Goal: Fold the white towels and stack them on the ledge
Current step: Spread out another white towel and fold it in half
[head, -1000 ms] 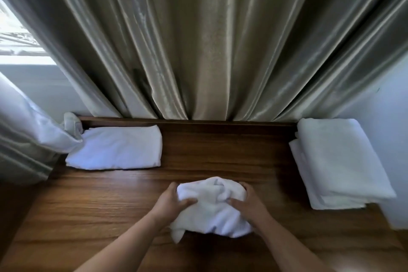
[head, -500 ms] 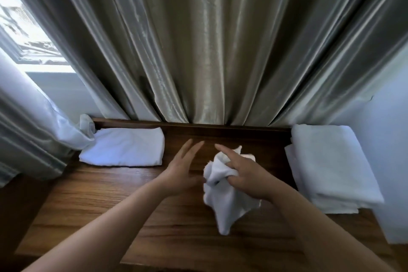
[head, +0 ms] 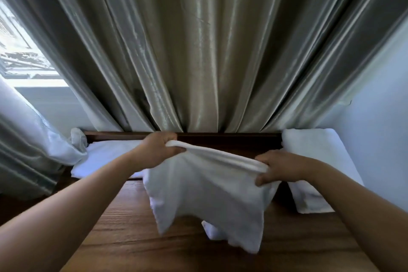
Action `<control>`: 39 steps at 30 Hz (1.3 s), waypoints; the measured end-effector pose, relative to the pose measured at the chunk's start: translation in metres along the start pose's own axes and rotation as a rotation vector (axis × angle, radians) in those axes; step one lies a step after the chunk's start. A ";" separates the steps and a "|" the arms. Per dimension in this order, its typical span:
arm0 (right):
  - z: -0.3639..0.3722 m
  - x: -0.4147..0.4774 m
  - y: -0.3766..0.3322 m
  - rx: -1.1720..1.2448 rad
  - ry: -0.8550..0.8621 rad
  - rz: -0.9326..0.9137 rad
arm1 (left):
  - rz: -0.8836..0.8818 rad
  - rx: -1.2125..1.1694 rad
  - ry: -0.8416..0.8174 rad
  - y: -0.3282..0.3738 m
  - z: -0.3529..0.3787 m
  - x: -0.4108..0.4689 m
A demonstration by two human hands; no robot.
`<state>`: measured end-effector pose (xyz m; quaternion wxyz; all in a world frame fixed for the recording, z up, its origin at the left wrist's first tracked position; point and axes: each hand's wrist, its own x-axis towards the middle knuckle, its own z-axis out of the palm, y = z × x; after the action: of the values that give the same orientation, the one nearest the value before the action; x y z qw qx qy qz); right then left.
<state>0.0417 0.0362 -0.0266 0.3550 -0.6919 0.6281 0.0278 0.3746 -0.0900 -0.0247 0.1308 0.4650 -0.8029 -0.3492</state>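
Observation:
A small white towel (head: 209, 196) hangs spread out above the wooden ledge (head: 136, 234), its lower edge drooping toward the wood. My left hand (head: 157, 148) grips its upper left corner. My right hand (head: 280, 169) pinches the upper right corner, so the top edge is stretched between them. A folded white towel (head: 103, 157) lies flat at the back left of the ledge, partly hidden behind my left arm. A thicker pile of folded white towels (head: 318, 161) sits at the back right against the wall.
Shiny grey-green curtains (head: 198, 51) hang down to the ledge's back edge. A lighter curtain bundle (head: 37, 139) bulges in at the left, below a bright window (head: 19, 51). A pale wall (head: 379, 106) closes off the right side.
The towel was a crumpled ball under both hands, then was lifted by my right hand alone. Now both hands hold it up by its top corners, opened out and hanging.

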 end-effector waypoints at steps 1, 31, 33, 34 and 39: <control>-0.001 -0.003 0.008 0.007 0.010 0.025 | -0.024 0.009 0.017 -0.006 -0.010 0.000; 0.087 0.119 0.119 -0.249 0.215 0.533 | -0.317 0.653 -0.075 -0.207 0.049 0.016; 0.123 0.118 0.117 -0.237 0.128 0.475 | -0.278 0.698 -0.242 -0.216 0.079 0.001; 0.142 0.114 0.119 -0.244 0.084 0.449 | -0.275 0.706 -0.307 -0.221 0.090 -0.007; 0.208 0.093 0.136 -0.189 -0.087 0.481 | -0.347 0.642 -0.516 -0.251 0.122 -0.046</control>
<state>0.0249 0.0725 -0.2891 0.2988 -0.5507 0.7534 0.1998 0.4983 -0.0790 -0.2783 -0.2852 0.5076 -0.7871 -0.2037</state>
